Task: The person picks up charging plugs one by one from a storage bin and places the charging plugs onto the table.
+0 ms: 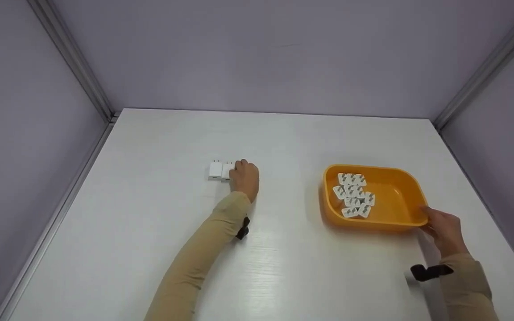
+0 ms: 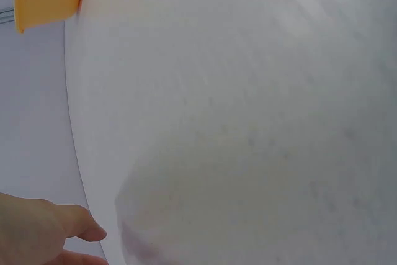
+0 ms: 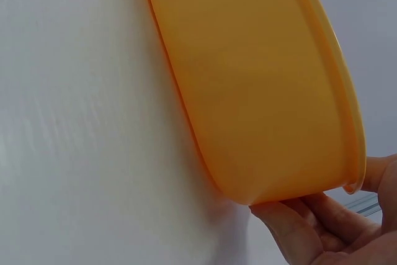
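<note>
Two white plug-in chargers, a left one (image 1: 215,170) and a right one (image 1: 227,170), lie side by side on the table with their prongs facing away. My left hand (image 1: 244,179) is right at the right-hand charger, fingers bent down and overlapping its edge; I cannot tell whether it holds anything. In the left wrist view, only the thumb (image 2: 87,226) and part of a finger show. My right hand (image 1: 445,228) grips the near right corner of an orange plastic bin (image 1: 393,196), with fingers under its rim. Several white chargers (image 1: 353,191) with grey markings stand grouped in the bin's left half.
The white table (image 1: 163,249) extends around both hands. Pale panels (image 1: 257,58) with grey metal corner rails close it in at the back and both sides. Black straps with small devices sit on both wrists.
</note>
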